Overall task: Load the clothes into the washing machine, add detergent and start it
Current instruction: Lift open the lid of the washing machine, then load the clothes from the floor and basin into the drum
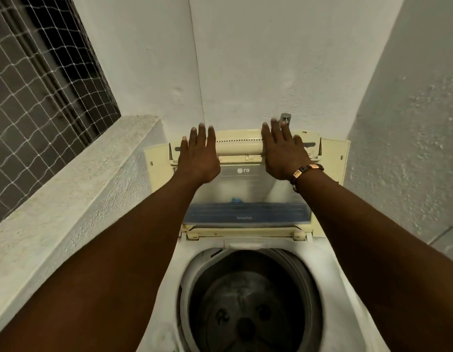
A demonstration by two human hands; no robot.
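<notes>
A white top-loading washing machine (329, 265) stands below me in a narrow alcove. Its cream folding lid (239, 146) is raised upright against the back wall, with a clear tinted panel facing me. The round drum (248, 306) is open and dark; I see no clothes in it. My left hand (198, 154) lies flat on the lid's upper left part, fingers spread. My right hand (282, 151), with a beaded bracelet at the wrist, lies flat on the upper right part. Neither hand holds anything. No detergent is in view.
A metal tap (285, 118) sticks out of the back wall just above the lid. A rough plastered ledge (75, 189) runs along the left under a window covered with netting (40, 92). A white wall (411, 123) closes in the right side.
</notes>
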